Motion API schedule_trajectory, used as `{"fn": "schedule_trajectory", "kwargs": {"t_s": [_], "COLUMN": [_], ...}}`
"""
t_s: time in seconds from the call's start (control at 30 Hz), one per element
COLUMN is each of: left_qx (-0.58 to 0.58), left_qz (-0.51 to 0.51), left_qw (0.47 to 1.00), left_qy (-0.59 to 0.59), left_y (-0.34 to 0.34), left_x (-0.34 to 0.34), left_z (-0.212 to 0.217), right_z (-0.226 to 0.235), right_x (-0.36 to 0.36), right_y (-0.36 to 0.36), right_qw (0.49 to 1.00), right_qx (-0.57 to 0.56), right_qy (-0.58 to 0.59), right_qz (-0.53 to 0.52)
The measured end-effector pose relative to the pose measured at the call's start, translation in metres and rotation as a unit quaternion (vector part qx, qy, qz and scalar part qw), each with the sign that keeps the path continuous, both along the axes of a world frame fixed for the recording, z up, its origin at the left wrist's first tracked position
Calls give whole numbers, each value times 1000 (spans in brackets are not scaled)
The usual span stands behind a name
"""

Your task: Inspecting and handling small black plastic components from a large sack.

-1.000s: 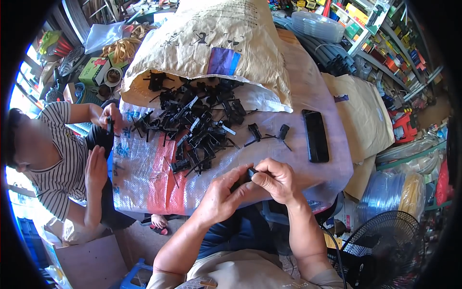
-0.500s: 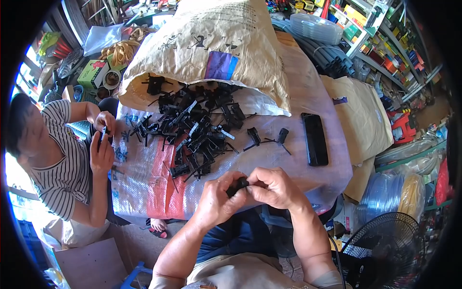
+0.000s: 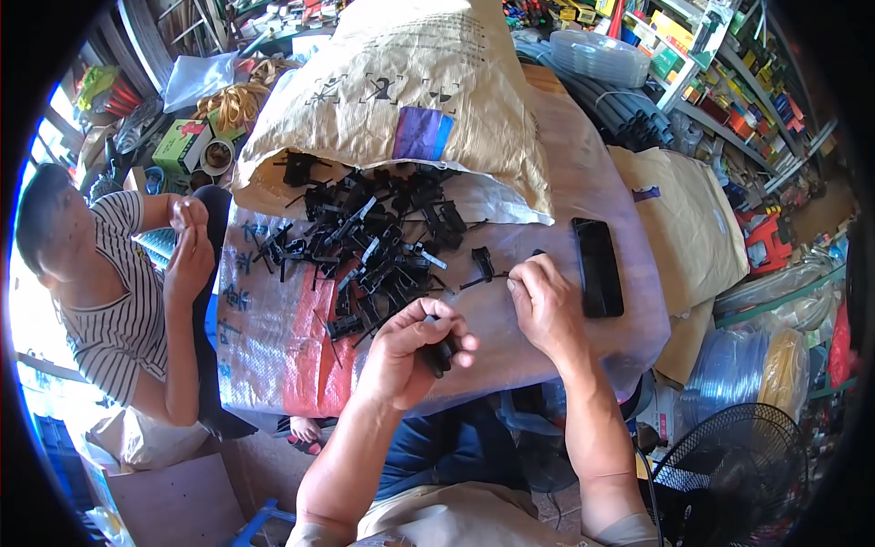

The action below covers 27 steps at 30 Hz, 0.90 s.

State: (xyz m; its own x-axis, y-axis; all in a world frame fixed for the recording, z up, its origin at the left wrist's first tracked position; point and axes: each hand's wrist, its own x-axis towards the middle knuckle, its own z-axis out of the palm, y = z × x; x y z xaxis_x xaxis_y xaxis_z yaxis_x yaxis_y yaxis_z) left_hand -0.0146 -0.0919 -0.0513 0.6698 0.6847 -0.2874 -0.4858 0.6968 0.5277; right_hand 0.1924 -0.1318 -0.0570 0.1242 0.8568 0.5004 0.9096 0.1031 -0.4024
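Note:
My left hand (image 3: 406, 354) is curled around a small black plastic part (image 3: 438, 354), which shows between thumb and fingers above the table's near edge. Farther right, my right hand (image 3: 549, 305) bends down to the tabletop, thumb and forefinger pinched together over another black part, of which only a dark tip (image 3: 539, 252) shows. Just left of those fingers lies a black part with thin arms (image 3: 484, 265). A heap of similar black parts (image 3: 374, 246) spills from the mouth of a large tan woven sack (image 3: 328, 128).
A black phone (image 3: 598, 269) lies on the plastic-covered table (image 3: 510, 374) to the right. At the left sits a person in a striped shirt (image 3: 114, 301), hands raised together. A black fan (image 3: 729, 465) stands lower right; coiled hoses (image 3: 597, 59) lie behind.
My right hand has left my left hand and reached forward and right to the black part on the table. My left hand has shifted slightly left, keeping its part. The other person's hands have moved.

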Motion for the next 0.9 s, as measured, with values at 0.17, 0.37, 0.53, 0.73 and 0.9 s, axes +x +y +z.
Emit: {"fn": "schedule_trajectory", "kwargs": {"t_s": [0.17,0.37,0.53,0.73,0.9], "left_qx": [16,486,363,267,252], "left_qz": [23,134,69,-20,-77], "left_qw": [999,803,877,926,940], "left_qy": [-45,318,306,265,218], "left_y": [3,-9,-4,-9,-8], "left_x": [3,20,18,10,0], "left_z": [-3,3,-9,6,6], "right_z": [-3,0,14,20,13], "right_x": [-2,-8,-25,-21,-19], "right_y": [6,-7,-18,-24,-23], "right_qw": [999,997,984,945,890], "right_qx": [-20,4,38,-26,-48], "right_qy": [-34,20,89,253,409], "right_qz": [-8,69,152,205,196]}}
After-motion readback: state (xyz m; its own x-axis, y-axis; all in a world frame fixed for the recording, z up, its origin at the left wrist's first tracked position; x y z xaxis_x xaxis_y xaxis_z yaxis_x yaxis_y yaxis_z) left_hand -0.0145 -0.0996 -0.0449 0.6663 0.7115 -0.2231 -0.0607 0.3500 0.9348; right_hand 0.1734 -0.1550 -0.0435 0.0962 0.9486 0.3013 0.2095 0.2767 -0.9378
